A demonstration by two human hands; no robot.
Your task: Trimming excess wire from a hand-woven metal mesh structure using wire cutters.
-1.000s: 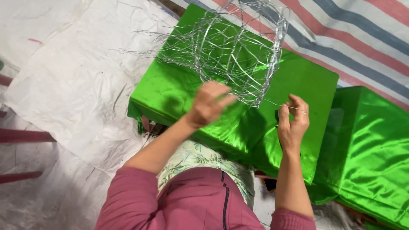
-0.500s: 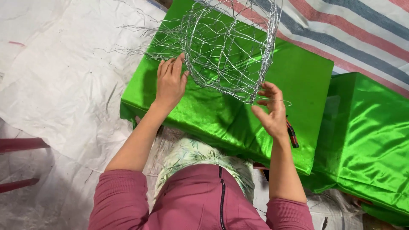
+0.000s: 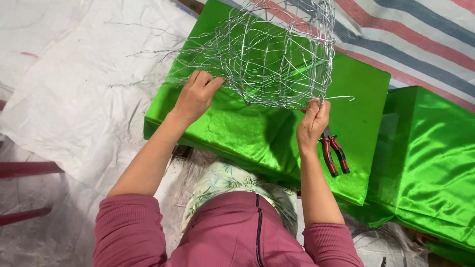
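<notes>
The wire frame (image 3: 277,54), a rounded cage of thin silvery wire mesh stiffened by thicker ribs, was held above a green satin-covered block (image 3: 237,133), tilted, with its open rim turned towards the upper right and its closed, domed end towards the person; loose strands were seen trailing off its left side over the white sheet (image 3: 74,99); the mesh looked irregular, springy and easily bent, and the satin could be seen through it. The left hand (image 3: 195,96) was closed on the mesh at the lower left of the frame, fingers curled over the wire; the right hand (image 3: 312,121) was pinched shut on the rim at the lower right, just where a free wire end (image 3: 341,98) stuck out sideways. The step in hand was judged to be the shaping or tying-off of the rim, the frame being steadied by one hand while the wire was worked by the other; the next move would seem to call for a firm hold on the left and a careful bend or twist of that free end. Red-handled pliers (image 3: 334,154) lay on the block just below the right hand, untouched; a second green block (image 3: 430,163) stood to the right, with a striped tarp (image 3: 420,34) beyond.
</notes>
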